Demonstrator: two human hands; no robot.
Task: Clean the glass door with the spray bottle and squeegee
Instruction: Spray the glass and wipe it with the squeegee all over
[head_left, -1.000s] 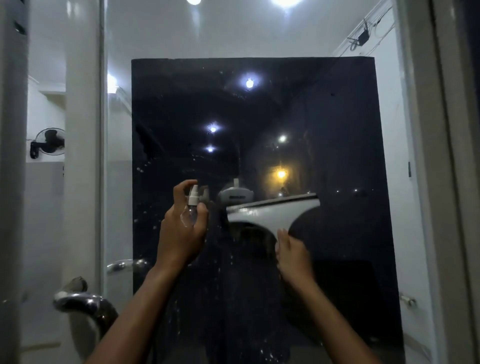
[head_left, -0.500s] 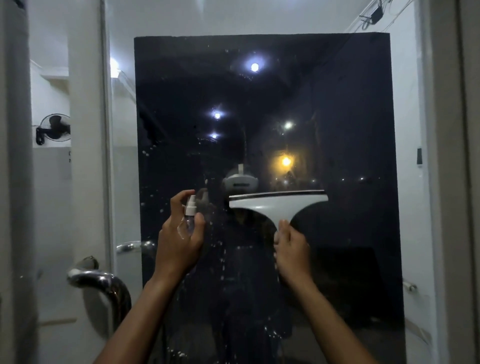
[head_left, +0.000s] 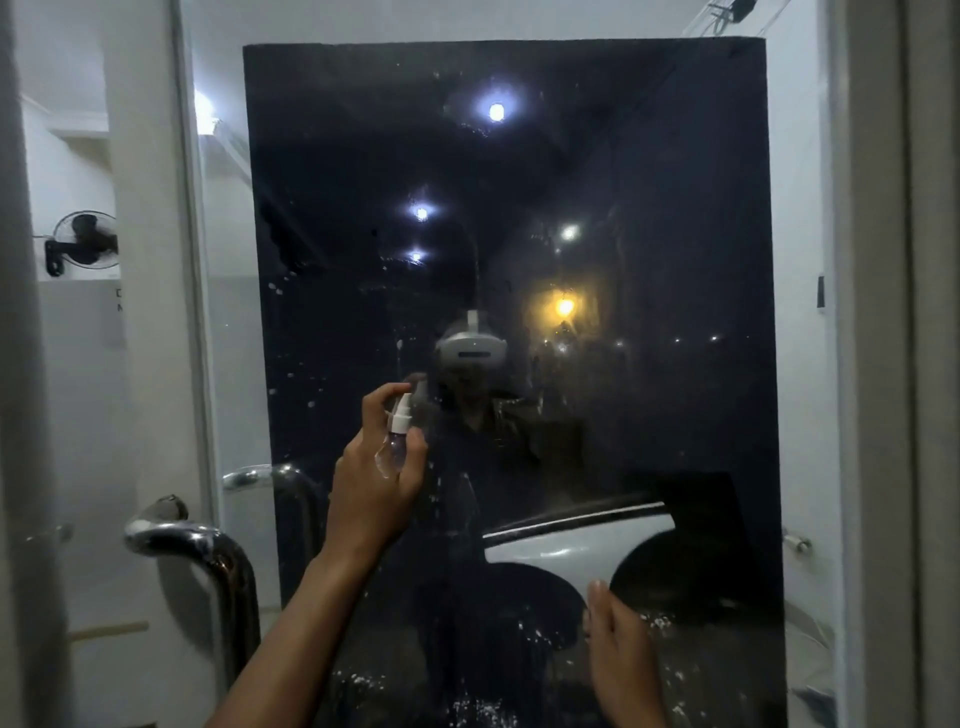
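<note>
While the left hand (head_left: 376, 499) holds the small clear spray bottle with a white top (head_left: 396, 439) up by the dark glass door (head_left: 649, 249), the right hand (head_left: 621, 660) grips the white squeegee (head_left: 566, 545) low on the glass. This looks like the wiping step; next, more wet spots need wiping.

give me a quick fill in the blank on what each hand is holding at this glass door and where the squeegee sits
1. The left hand holds a small ____ bottle.
2. The right hand grips the white ____.
3. The squeegee sits ____ than the spray bottle on the glass door.
4. The metal door handle is on the ____ side of the view.

Missing words: spray; squeegee; lower; left
</note>
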